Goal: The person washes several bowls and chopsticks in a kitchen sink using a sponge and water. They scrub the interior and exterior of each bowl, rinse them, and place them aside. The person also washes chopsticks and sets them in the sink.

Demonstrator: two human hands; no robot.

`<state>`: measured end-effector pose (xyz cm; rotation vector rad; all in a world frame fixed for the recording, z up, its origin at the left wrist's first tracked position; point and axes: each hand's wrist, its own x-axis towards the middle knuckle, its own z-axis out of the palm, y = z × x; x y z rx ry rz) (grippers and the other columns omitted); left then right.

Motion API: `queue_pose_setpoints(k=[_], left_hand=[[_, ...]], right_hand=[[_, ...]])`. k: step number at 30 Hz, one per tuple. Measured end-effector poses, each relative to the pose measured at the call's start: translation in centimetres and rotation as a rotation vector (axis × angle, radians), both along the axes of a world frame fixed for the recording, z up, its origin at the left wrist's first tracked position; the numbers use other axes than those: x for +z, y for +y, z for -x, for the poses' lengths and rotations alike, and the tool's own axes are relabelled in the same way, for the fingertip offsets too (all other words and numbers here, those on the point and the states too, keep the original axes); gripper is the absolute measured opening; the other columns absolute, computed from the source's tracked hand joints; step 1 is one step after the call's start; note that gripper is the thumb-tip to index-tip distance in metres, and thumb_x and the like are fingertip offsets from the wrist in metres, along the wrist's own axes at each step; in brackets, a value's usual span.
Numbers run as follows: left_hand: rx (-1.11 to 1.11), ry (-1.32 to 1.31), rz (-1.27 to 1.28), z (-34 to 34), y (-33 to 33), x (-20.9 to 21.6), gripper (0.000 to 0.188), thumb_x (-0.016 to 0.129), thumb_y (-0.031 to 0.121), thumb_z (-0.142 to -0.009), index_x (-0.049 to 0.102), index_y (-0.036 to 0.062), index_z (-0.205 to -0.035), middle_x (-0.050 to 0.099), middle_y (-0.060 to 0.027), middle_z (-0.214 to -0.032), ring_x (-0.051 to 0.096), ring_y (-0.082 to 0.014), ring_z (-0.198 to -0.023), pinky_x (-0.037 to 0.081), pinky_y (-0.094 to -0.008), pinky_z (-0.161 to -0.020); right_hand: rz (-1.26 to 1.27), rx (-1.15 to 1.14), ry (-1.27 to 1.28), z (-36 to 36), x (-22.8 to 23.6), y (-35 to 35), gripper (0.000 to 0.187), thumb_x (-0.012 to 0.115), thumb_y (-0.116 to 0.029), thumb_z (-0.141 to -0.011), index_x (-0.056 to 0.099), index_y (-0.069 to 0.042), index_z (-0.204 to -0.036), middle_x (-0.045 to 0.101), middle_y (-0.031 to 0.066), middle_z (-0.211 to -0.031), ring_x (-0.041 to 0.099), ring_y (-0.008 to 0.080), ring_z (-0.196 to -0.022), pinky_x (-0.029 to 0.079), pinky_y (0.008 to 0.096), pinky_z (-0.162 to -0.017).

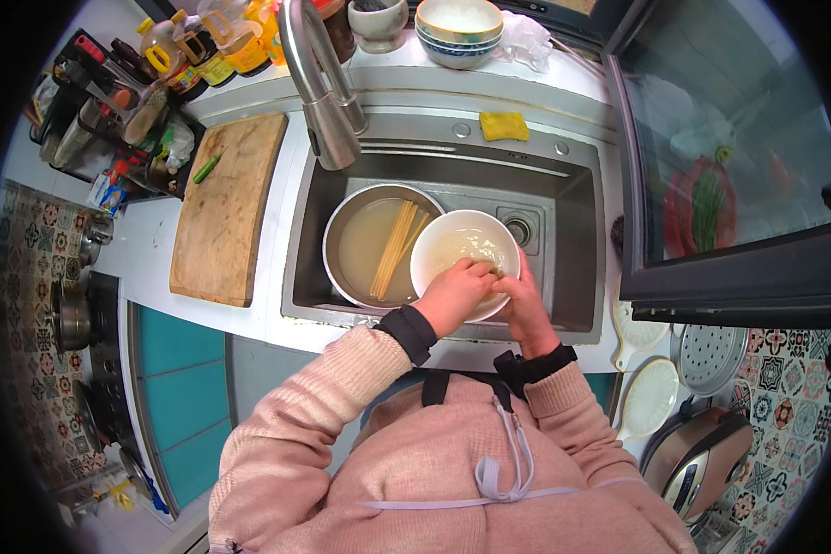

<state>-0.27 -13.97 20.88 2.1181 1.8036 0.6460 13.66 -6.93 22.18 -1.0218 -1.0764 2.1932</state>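
A white bowl (pixel 434 242) with cloudy water in it is held over the sink, tilted slightly. My right hand (pixel 528 305) grips its right side, thumb over the rim and fingers round the outside. My left hand (pixel 457 294) reaches over the near rim, its fingers bent together inside the bowl; their tips are partly hidden, and I cannot make out what they hold. Left of the bowl, a round metal pot (pixel 334 247) of cloudy water stands in the sink (pixel 545 185). A bundle of wooden chopsticks (pixel 395 247) leans in it.
A curved metal faucet (pixel 328 111) hangs over the sink's far left. On the left lies a wooden cutting board (pixel 222 226) with a green chili (pixel 207 169). Behind the sink are a yellow sponge (pixel 504 126) and stacked bowls (pixel 459 37). An open window (pixel 711 120) juts in at right.
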Motion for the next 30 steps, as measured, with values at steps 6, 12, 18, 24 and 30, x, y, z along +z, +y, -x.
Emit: queue_pose_setpoints(k=[6,12,18,24,30], left_hand=[[0.163,0.121,0.089,-0.1,0.5,0.7,0.026,0.059,0.015,-0.082,0.064,0.0108,-0.107,0.062,-0.0050,-0.104,0.060,-0.0245,-0.098,0.052,-0.0355,-0.084],[0.283,0.349,0.047,0.0,-0.2,0.6,0.024,0.059,0.014,-0.079,0.064,-0.0005,-0.096,0.060,-0.0108,-0.101,0.055,-0.0273,-0.104,0.042,-0.0390,-0.091],[0.405,-0.130,-0.105,-1.8,0.2,-0.5,0.042,0.061,0.008,-0.074,0.059,-0.0031,-0.115,0.056,-0.0143,-0.121,0.048,-0.0306,-0.120,0.033,-0.0463,-0.104],[0.253,-0.288,0.126,-2.0,-0.8,-0.8,0.040,0.059,0.005,-0.078,0.060,0.0036,-0.118,0.055,-0.0116,-0.124,0.048,-0.0280,-0.124,0.024,-0.0571,-0.108],[0.397,-0.162,-0.035,-1.4,-0.3,-0.5,0.037,0.062,0.011,-0.079,0.061,0.0047,-0.116,0.054,-0.0096,-0.124,0.049,-0.0266,-0.123,0.022,-0.0594,-0.109]], right_hand=[[-0.022,0.012,0.001,-0.1,-0.1,-0.1,0.078,0.052,0.000,-0.073,0.033,-0.009,-0.148,0.049,0.0098,-0.134,0.050,0.0209,-0.120,0.043,0.0320,-0.099],[-0.042,0.033,-0.014,0.0,0.3,-0.1,0.079,0.052,0.001,-0.072,0.032,-0.008,-0.148,0.049,0.0098,-0.135,0.049,0.0211,-0.122,0.043,0.0311,-0.099],[-0.091,0.052,-0.001,0.8,0.9,-0.3,0.081,0.052,0.001,-0.070,0.032,-0.008,-0.149,0.048,0.0102,-0.136,0.048,0.0220,-0.123,0.041,0.0319,-0.102],[-0.077,0.058,-0.023,1.1,0.8,-0.1,0.082,0.053,0.000,-0.069,0.033,-0.009,-0.148,0.047,0.0103,-0.136,0.048,0.0229,-0.123,0.041,0.0320,-0.102],[-0.072,0.076,-0.025,0.9,1.0,-0.1,0.080,0.052,-0.002,-0.071,0.033,-0.011,-0.148,0.048,0.0105,-0.136,0.050,0.0219,-0.121,0.049,0.0314,-0.094]])
